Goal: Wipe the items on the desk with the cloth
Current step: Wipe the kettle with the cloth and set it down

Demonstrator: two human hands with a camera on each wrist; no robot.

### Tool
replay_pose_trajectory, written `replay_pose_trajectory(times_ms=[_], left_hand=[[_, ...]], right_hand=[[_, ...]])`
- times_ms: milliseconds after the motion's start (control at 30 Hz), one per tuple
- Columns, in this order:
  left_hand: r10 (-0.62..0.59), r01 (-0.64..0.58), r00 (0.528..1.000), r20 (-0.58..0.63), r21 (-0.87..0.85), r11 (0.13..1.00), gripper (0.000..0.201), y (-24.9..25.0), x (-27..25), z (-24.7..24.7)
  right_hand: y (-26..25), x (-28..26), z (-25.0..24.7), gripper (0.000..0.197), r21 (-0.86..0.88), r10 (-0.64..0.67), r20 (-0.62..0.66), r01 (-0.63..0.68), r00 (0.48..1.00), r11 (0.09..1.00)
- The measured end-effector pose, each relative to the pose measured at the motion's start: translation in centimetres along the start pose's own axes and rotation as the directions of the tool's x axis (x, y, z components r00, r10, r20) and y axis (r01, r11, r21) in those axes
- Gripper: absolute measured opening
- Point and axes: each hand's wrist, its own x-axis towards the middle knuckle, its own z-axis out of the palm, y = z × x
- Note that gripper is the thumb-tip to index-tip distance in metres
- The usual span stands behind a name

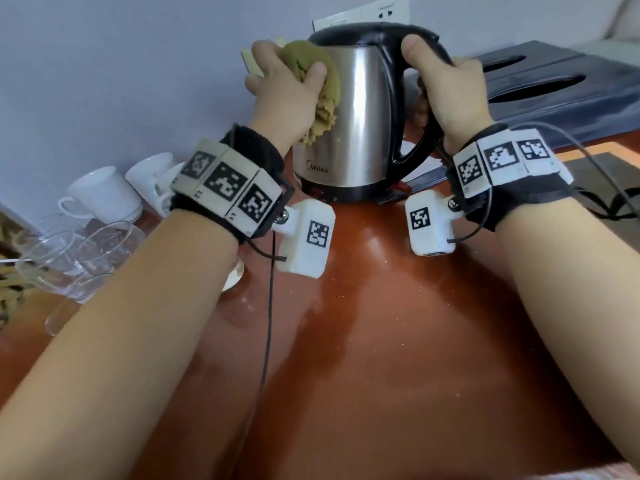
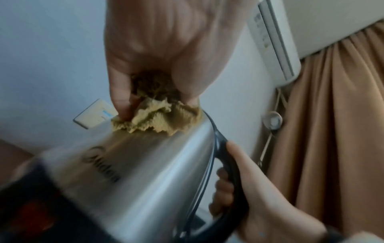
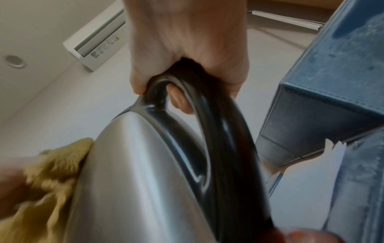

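Left hand [image 1: 284, 81]: fingers curled round bunched cloth [image 1: 323, 98], pressed against upper side of kettle [image 1: 360, 133]. Right hand [image 1: 450, 88]: wrapped round black handle [image 1: 412, 140], thumb on top. Kettle upright on counter [image 1: 381, 323]. Leftward, white cups [image 1: 104, 195] and glasses [image 1: 69, 258]; contents unclear.

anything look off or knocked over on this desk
Yes: the clear glasses at the desk's left edge lie tipped on their sides beside the white cups. The kettle itself stands upright.
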Motion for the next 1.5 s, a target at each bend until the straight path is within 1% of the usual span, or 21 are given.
replay_pose_trajectory(times_ms=[67, 133, 267, 333, 467, 533, 600, 700, 767, 833, 867, 933, 967, 1000, 1067, 1167, 1233, 1333, 1400, 1433, 1500], left_hand=[[0.035, -0.045, 0.995, 0.092, 0.110, 0.993, 0.049, -0.8, -1.4, 1.0], [0.068, -0.096, 0.987, 0.146, 0.196, 0.976, 0.056, -2.0, -3.0, 2.4], [0.074, -0.088, 0.994, 0.078, 0.183, 0.979, 0.057, -2.1, -3.7, 4.2], [0.070, -0.076, 0.997, 0.040, 0.174, 0.982, 0.057, -0.9, -2.3, 4.2], [0.073, -0.076, 0.996, 0.045, 0.070, 0.995, 0.055, 1.8, 0.9, 3.7], [0.031, -0.030, 0.998, 0.053, -0.029, 0.999, 0.050, 1.9, 2.0, 3.1], [-0.019, 0.032, 0.995, 0.093, -0.138, 0.990, 0.044, 0.8, 2.3, 2.5], [-0.140, 0.166, 0.982, 0.127, -0.224, 0.961, 0.042, -1.8, 1.5, 1.9], [-0.238, 0.271, 0.961, 0.142, -0.299, 0.915, 0.039, -3.5, 1.0, 1.6], [-0.337, 0.372, 0.928, 0.158, -0.420, 0.828, 0.020, -4.5, 0.0, 1.6], [-0.352, 0.386, 0.922, 0.161, -0.456, 0.802, 0.006, -4.4, -1.0, 1.7], [-0.404, 0.423, 0.902, 0.150, -0.486, 0.765, 0.014, -5.2, -1.9, 2.8], [-0.449, 0.448, 0.885, 0.126, -0.493, 0.745, 0.029, -5.2, -2.3, 3.2], [-0.482, 0.467, 0.871, 0.093, -0.465, 0.752, 0.042, -5.0, -2.7, 3.5], [-0.434, 0.414, 0.901, 0.032, -0.371, 0.832, 0.045, -4.1, -3.7, 3.8], [-0.201, 0.200, 0.980, 0.012, -0.161, 0.966, 0.047, -3.6, -4.4, 4.8], [-0.068, 0.069, 0.998, 0.016, -0.030, 0.997, 0.048, -2.9, -4.6, 5.4], [0.055, -0.055, 0.998, -0.018, 0.000, 0.998, 0.050, -2.1, -4.1, 5.7], [0.080, -0.082, 0.995, -0.059, -0.041, 0.996, 0.048, -1.8, -3.3, 5.1], [0.060, -0.066, 0.996, -0.060, -0.095, 0.993, 0.047, -1.8, -2.6, 4.6], [-0.044, 0.036, 0.998, -0.037, -0.209, 0.977, 0.045, -1.9, -1.0, 3.6]], right_hand=[[0.0, 0.0, -0.3, 0.038, 0.030, 0.018, -0.034, -0.017, 0.999, 0.999], [0.0, 0.0, -0.9, 0.037, 0.074, 0.031, -0.066, -0.026, 0.997, 0.997], [-0.2, -0.1, -1.3, 0.037, 0.142, 0.059, -0.114, -0.043, 0.992, 0.989], [-0.2, -0.1, -1.5, 0.036, 0.160, 0.078, -0.145, -0.054, 0.986, 0.986], [0.2, 0.1, -2.6, 0.034, 0.205, 0.148, -0.223, -0.102, 0.964, 0.974], [0.4, 0.3, -2.9, 0.033, 0.211, 0.152, -0.236, -0.102, 0.960, 0.972], [0.4, 0.3, -2.8, 0.033, 0.208, 0.147, -0.230, -0.099, 0.962, 0.973], [0.2, 0.3, -2.4, 0.032, 0.183, 0.116, -0.205, -0.078, 0.972, 0.980], [0.0, 0.3, -2.2, 0.032, 0.147, 0.090, -0.190, -0.062, 0.978, 0.987], [-0.1, 0.2, -1.9, 0.034, 0.080, 0.055, -0.181, -0.041, 0.982, 0.996], [-0.2, 0.2, -1.7, 0.036, 0.051, 0.039, -0.178, -0.031, 0.983, 0.998], [-0.2, 0.1, -1.4, 0.036, 0.026, 0.019, -0.167, -0.015, 0.986, 1.000], [-0.1, 0.1, -1.3, 0.036, 0.018, 0.014, -0.163, -0.011, 0.987, 1.000], [-0.1, 0.0, -1.2, 0.036, 0.007, 0.010, -0.161, -0.009, 0.987, 1.000], [0.0, -0.1, -1.1, 0.036, 0.001, 0.004, -0.158, -0.004, 0.987, 1.000], [0.0, 0.0, -1.2, 0.036, 0.042, 0.019, -0.169, -0.012, 0.985, 0.999], [-0.1, 0.0, -1.3, 0.038, 0.045, 0.026, -0.163, -0.019, 0.986, 0.999], [-0.1, -0.2, -1.6, 0.038, 0.049, 0.034, -0.139, -0.027, 0.990, 0.998], [0.0, -0.1, -2.0, 0.035, 0.095, 0.061, -0.143, -0.048, 0.988, 0.994], [0.0, 0.0, -2.2, 0.034, 0.118, 0.078, -0.147, -0.061, 0.986, 0.991], [0.2, 0.2, -2.8, 0.032, 0.158, 0.097, -0.149, -0.073, 0.984, 0.985]])
